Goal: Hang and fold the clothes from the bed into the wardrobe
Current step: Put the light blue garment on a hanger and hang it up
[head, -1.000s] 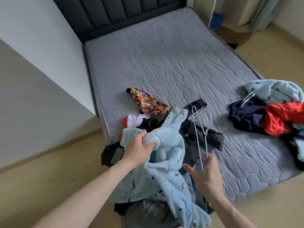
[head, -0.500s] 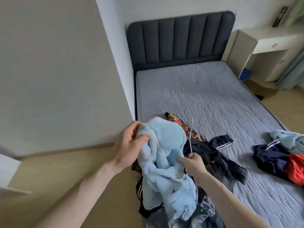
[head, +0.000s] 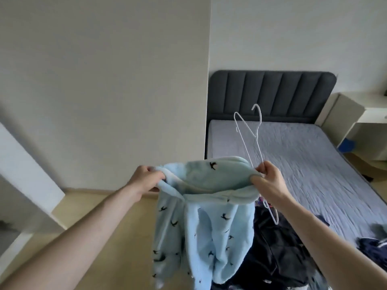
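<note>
A light blue fleece garment with small black bird prints hangs in the air in front of me, stretched between both hands. My left hand grips its left top edge. My right hand pinches the right top edge together with a white wire hanger, whose hook points up over the bed. The hanger's lower end pokes out below that hand. A heap of dark clothes lies on the bed's near corner, partly hidden by the blue garment.
The grey mattress with a dark padded headboard stretches back right. A white wall corner stands left of the bed. A pale bedside unit sits at far right. More dark clothing lies at the right edge. Wooden floor lies below left.
Both hands have lifted the blue garment off the pile and spread its top edge wide. The right hand raised the hanger upright. The view has tilted up toward the wall and headboard.
</note>
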`<state>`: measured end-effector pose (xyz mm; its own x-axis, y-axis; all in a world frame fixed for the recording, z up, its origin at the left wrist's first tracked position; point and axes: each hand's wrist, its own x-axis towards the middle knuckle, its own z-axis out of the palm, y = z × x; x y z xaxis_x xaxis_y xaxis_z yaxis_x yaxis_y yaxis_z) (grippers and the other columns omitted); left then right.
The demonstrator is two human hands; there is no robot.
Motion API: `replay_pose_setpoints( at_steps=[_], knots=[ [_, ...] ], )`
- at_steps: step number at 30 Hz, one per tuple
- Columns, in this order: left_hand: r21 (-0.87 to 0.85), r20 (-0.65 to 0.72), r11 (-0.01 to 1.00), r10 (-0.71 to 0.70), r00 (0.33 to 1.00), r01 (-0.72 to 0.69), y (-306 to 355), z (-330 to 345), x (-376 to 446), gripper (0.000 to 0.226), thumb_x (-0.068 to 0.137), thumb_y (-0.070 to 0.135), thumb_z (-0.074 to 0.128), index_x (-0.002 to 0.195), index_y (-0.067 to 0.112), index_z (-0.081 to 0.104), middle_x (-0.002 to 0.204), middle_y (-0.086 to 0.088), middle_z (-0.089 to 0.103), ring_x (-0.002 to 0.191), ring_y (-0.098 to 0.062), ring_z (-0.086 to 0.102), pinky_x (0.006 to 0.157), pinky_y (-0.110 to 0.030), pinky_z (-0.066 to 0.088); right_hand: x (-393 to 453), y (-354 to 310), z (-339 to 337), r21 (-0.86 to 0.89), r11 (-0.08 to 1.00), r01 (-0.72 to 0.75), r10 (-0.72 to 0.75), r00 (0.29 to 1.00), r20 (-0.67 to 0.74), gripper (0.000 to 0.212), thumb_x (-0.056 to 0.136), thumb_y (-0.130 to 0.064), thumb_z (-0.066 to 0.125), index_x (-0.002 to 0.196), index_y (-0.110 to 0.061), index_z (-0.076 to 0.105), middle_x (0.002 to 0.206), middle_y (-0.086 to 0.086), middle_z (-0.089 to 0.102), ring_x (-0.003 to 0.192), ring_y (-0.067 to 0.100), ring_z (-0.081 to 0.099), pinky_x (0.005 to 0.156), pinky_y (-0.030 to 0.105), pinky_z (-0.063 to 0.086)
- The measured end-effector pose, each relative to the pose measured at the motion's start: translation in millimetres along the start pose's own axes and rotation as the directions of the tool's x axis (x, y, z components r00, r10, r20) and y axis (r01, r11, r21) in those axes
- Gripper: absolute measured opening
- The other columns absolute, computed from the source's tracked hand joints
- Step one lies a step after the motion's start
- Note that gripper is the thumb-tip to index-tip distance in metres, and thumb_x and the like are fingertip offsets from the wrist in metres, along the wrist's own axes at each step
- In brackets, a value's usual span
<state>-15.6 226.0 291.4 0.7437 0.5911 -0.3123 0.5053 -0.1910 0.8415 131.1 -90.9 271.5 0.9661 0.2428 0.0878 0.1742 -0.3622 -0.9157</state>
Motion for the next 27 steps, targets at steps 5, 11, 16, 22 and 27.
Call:
replay_pose_setpoints(
  at_steps=[5,11,16,22,27],
  knots=[
    [-0.208,0.327,0.962,-0.102,0.94,0.177,3,-36,-18,0.011,0.086,0.016,0.064,0.092,0.012,0.071,0.084,-0.009,0.068,0.075,-0.021,0.065,0.066,-0.029,0.052,0,-41,18,-0.039,0.994,0.104,-0.101,0.991,0.086,0.026,0.064,-0.011,0.059,0.069,-0.02,0.035,0.065,-0.003,0.041,0.061,0.016,0.034,0.055,0.03,0.028],
    [0.007,-0.128,0.979,0.205,0.97,-0.206,-2,-69,-21,0.021,0.067,0.017,0.065,0.086,0.008,0.066,0.077,-0.002,0.065,0.071,-0.019,0.058,0.065,-0.032,0.044,12,-65,26,-0.17,0.97,0.174,-0.129,0.961,0.247,0.037,0.076,-0.004,0.072,0.07,-0.019,0.039,0.076,0.007,0.058,0.064,0.019,0.041,0.058,0.033,0.033],
    [0.15,-0.303,0.937,0.349,0.887,-0.317,11,-93,-20,0.022,0.077,0.005,0.053,0.065,0.018,0.042,0.06,0.004,0.041,0.058,-0.018,0.037,0.056,-0.03,0.029,4,-94,27,-0.181,0.918,0.354,-0.28,0.899,0.337,0.036,0.098,-0.03,0.065,0.072,-0.008,0.054,0.064,-0.002,0.058,0.054,0.001,0.044,0.058,0.023,0.035],
    [0.033,-0.325,0.984,0.174,0.93,-0.172,1,-125,4,0.015,0.078,0.019,0.059,0.065,0.02,0.052,0.062,0.001,0.048,0.06,-0.02,0.042,0.052,-0.027,0.038,-9,-131,17,-0.11,0.89,0.442,-0.384,0.858,0.342,0.034,0.104,-0.026,0.053,0.076,-0.015,0.069,0.051,-0.006,0.045,0.04,0.004,0.03,0.044,0.014,0.027],
    [0.077,-0.367,0.992,0.124,0.922,-0.103,-7,-146,16,0.025,0.079,0.035,0.065,0.074,0.01,0.065,0.069,-0.001,0.06,0.064,-0.022,0.053,0.058,-0.03,0.044,-19,-140,11,-0.095,0.862,0.498,-0.41,0.794,0.449,0.031,0.103,-0.026,0.055,0.079,-0.023,0.074,0.049,-0.005,0.037,0.043,0.009,0.026,0.049,0.025,0.027]
  ],
)
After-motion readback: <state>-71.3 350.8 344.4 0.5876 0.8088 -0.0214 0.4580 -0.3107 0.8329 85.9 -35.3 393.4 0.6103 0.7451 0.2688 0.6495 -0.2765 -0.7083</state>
